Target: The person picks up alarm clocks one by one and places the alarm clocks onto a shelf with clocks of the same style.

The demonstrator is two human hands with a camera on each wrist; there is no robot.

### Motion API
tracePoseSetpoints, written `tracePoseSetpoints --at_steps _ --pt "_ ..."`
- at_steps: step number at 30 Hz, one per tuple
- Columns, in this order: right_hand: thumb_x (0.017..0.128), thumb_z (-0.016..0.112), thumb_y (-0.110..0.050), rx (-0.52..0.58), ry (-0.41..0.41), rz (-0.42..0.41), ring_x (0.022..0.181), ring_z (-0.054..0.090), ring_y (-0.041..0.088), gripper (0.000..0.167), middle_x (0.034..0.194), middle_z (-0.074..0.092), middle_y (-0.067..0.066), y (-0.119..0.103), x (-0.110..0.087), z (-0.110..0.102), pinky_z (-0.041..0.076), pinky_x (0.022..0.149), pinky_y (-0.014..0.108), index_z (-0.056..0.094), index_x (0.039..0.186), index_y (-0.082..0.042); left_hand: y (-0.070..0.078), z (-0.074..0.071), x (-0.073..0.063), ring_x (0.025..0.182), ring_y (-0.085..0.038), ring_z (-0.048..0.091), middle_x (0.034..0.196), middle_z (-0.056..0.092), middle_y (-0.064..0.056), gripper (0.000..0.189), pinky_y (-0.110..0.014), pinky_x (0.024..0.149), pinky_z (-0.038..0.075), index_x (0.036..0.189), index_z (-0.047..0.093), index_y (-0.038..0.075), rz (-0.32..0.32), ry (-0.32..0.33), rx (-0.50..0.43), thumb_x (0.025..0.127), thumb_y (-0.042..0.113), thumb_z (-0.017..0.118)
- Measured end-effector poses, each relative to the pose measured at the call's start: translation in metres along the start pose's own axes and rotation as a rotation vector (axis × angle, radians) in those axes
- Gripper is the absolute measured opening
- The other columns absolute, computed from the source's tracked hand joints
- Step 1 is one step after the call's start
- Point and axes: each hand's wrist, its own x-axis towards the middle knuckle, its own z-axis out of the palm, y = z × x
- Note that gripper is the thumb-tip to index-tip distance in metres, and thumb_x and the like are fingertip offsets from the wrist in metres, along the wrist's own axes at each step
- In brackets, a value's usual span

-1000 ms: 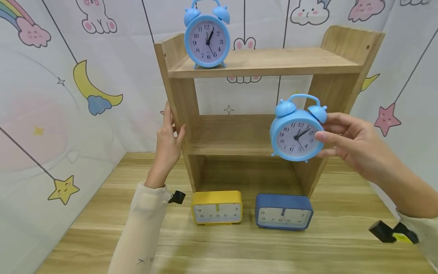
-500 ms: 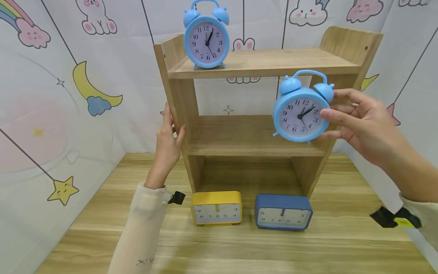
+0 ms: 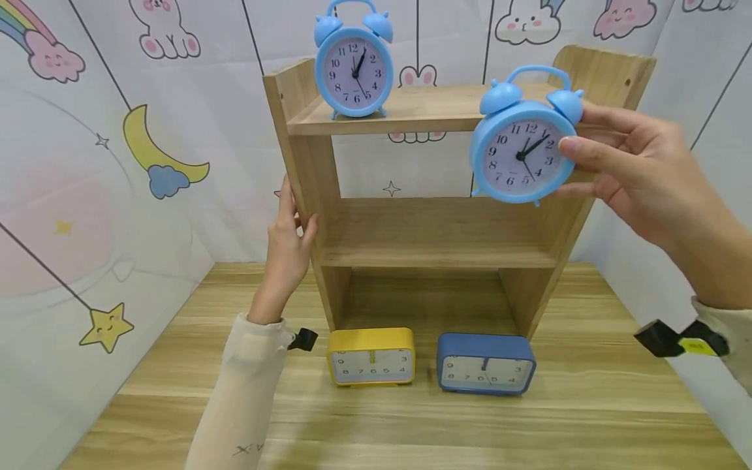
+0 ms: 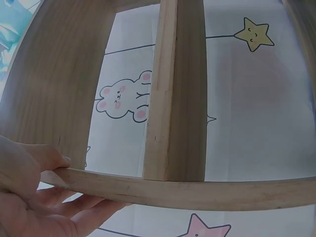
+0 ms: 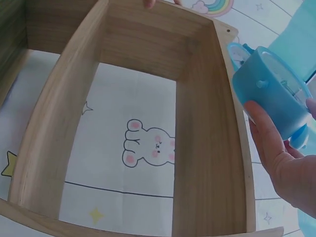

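Right hand (image 3: 646, 156) holds circular light-blue twin-bell alarm clock (image 3: 519, 153) by side, seemingly so dial and feet stay uncovered. Left hand (image 3: 289, 238) grips pale wooden shelf unit (image 3: 435, 225) by side panel (image 3: 317, 170), likely for steadiness; second light-blue twin-bell clock (image 3: 354, 73) stands above left hand.

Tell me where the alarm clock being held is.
In the head view, the held alarm clock is right of centre, tilted in the right hand, in front of the shelf and right of the other alarm clock.
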Motion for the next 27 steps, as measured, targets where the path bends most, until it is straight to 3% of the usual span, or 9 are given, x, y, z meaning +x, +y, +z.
tracePoseSetpoints --at_steps 12,21,27 --pt "0.095 0.053 0.015 0.019 0.077 0.005 0.106 0.067 0.031 0.039 0.121 0.066 0.022 -0.011 0.015 -0.004 0.060 0.071 0.044 0.057 0.133 0.009 -0.002 0.000 0.000 0.110 -0.046 0.062 0.149 0.044 -0.022 0.074 -0.053 0.078 0.059 0.161 0.008 0.022 -0.001 -0.005 -0.003 0.103 0.003 0.050" --pt "0.097 0.057 0.007 0.003 0.108 0.020 0.115 0.062 0.029 0.043 0.137 0.055 0.021 -0.024 0.034 -0.005 0.059 0.073 0.042 0.055 0.139 0.003 -0.002 -0.001 0.000 0.109 -0.046 0.063 0.148 0.045 -0.023 0.075 -0.052 0.077 0.059 0.161 0.009 0.022 0.001 0.001 0.000 0.103 0.004 0.051" --pt "0.096 0.060 0.001 -0.036 0.122 0.029 0.112 0.065 0.027 0.046 0.139 0.053 0.020 -0.027 0.043 -0.008 0.058 0.073 0.039 0.055 0.142 -0.003 -0.004 0.000 0.001 0.109 -0.046 0.063 0.146 0.046 -0.023 0.075 -0.053 0.078 0.059 0.161 0.010 0.022 0.008 0.004 -0.001 0.102 0.002 0.052"
